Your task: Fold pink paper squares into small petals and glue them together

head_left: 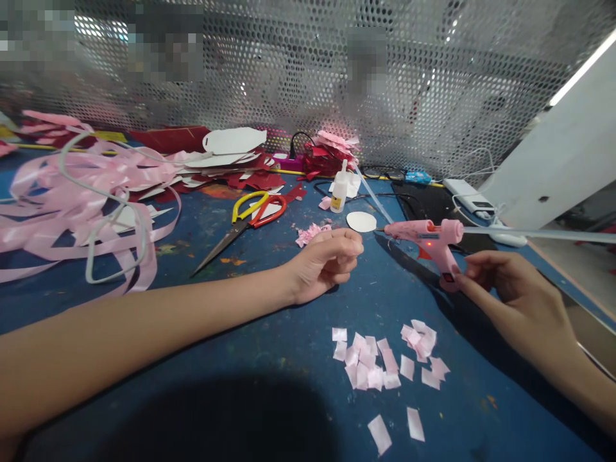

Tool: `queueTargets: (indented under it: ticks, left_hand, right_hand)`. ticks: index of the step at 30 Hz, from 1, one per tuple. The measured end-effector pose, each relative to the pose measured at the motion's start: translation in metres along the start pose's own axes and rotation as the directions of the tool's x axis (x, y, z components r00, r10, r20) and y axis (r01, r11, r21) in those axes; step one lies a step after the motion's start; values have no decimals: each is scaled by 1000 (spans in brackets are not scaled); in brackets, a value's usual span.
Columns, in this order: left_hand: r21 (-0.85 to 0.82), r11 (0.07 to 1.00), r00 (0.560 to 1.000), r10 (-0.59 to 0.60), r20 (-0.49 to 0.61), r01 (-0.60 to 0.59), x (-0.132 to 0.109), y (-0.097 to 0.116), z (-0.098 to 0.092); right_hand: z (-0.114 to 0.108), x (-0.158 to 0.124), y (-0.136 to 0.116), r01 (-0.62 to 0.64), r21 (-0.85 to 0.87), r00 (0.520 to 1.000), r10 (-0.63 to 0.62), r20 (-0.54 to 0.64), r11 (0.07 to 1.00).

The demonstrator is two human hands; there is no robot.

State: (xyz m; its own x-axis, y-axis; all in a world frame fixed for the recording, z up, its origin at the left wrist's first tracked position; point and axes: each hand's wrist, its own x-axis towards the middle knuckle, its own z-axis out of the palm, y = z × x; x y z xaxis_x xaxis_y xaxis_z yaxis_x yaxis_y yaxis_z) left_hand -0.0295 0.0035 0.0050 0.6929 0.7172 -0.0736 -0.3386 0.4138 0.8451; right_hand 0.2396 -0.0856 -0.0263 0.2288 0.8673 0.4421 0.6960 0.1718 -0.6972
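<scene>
Left forearm (158,324) — glue gun (441,255) — label (427,236) unreadable

Pink glue gun (440,249), nozzle toward a small white disc (361,221)
Points left with barrel nearly level and handle slanting down to the right; shows a glowing red light on the side, an orange-red trigger under the barrel and a dark switch near the handle's foot. Carries a long translucent glue stick (563,235), jutting rightward out of the back. Ends in a thin tip at the edge of the disc, plain and oval; touching or just beside, cannot tell.
</scene>
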Motion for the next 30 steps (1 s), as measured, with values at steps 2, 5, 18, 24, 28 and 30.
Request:
queueTargets:
  ticks: [2,5,18,24,28,30]
  left_hand:
    - [-1,1000,1000,1,-3,-1,0,0,0]
    - [-1,1000,1000,2,-8,-2,0,0,0]
    - [4,1000,1000,12,-4,-12,0,0,0]
    - [1,1000,1000,17,-14,-17,0,0,-1]
    - [8,1000,1000,20,-18,-20,0,0,-1]
    - [14,1000,1000,24,-19,-24,0,0,-1]
  right_hand:
    - [0,0,1,-2,7,1000,2,8,1000]
    - [0,0,1,-4,9,1000,4,14,1000]
    - [1,1,-3,-11,6,1000,11,13,1000]
    - [2,1,-1,2,-2,1000,-2,16,1000]
    - [2,1,-3,19,0,1000,-19,15,1000]
    - [1,1,-3,29,-5,1000,-29,11,1000]
